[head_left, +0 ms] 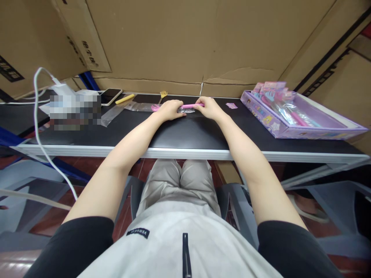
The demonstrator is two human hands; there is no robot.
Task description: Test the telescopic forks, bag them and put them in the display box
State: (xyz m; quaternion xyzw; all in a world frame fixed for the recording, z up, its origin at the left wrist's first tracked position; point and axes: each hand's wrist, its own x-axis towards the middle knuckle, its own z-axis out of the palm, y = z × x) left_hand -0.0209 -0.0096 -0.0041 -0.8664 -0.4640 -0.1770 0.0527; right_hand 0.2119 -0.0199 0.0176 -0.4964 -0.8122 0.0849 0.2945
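Note:
A pink back scratcher [189,105] lies sideways low over the black table, its clawed head [155,108] poking out on the left. My left hand [171,109] is closed around its middle, palm down. At the other end, my right hand [208,107] pinches the pink handle between thumb and fingers. Crinkled clear plastic [187,110] shows beneath the handle between both hands. Beyond my left hand is a yellow claw head [164,94]. Further left lie a yellow handle [124,99] and a clear plastic sleeve [139,107].
On the right, a purple display box [274,125] holds several packaged back scratchers [285,104]. A small pink card [231,105] lies nearer. Leftward are a phone [111,96], a blurred-out item and a white cable [37,112]. Cardboard [179,42] walls the table's back.

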